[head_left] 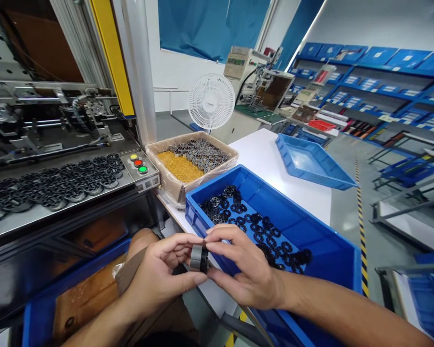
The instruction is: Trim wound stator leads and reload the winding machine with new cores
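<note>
Between my hands is a short metal ring with a black plastic rim [198, 259], turned on its side in front of the blue bin. My left hand [169, 265] wraps the grey metal side with thumb and fingers. From the right, my right hand [244, 267] pinches the black rim with its fingertips. Just beyond, the deep blue bin [296, 207] has many loose black spoked plastic discs [256, 224] scattered over its floor. At the left, rows of similar metal rings with black inserts [58, 183] stand on the machine's ledge.
A plastic-lined cardboard box [181, 193] holds grey rings and a yellow layer. A control box with coloured buttons [139, 168] sits beside it. Also around are a white fan [212, 101], a light blue tray [314, 166], and an open bin [39, 308] below left.
</note>
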### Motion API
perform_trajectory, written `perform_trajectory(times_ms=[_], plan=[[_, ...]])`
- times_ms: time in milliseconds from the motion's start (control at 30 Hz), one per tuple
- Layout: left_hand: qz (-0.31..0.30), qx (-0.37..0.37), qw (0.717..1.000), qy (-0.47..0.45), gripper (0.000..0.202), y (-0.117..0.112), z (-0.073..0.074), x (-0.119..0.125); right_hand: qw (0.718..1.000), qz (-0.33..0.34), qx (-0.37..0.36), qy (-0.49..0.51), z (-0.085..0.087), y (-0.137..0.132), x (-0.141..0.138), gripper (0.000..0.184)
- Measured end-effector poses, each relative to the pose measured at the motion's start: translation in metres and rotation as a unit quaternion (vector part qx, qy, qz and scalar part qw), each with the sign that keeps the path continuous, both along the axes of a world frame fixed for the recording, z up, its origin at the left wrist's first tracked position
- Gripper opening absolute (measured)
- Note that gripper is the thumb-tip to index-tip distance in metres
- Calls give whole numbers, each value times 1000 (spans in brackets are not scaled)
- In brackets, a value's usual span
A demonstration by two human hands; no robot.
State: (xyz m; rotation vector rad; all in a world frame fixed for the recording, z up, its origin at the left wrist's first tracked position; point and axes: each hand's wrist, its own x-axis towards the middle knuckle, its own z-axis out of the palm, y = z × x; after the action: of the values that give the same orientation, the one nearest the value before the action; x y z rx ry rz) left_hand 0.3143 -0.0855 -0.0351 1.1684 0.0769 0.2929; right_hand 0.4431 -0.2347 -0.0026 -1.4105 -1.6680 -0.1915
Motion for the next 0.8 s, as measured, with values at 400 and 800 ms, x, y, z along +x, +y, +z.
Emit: perform_trajectory(times_ms=[400, 800], plan=[[16, 3, 1000, -2, 44, -2, -1, 0, 998, 10, 10, -58, -4, 1, 6, 43], [-6, -41, 999, 14, 47, 0, -7, -1, 995, -2, 6, -99, -3, -1, 7, 43]])
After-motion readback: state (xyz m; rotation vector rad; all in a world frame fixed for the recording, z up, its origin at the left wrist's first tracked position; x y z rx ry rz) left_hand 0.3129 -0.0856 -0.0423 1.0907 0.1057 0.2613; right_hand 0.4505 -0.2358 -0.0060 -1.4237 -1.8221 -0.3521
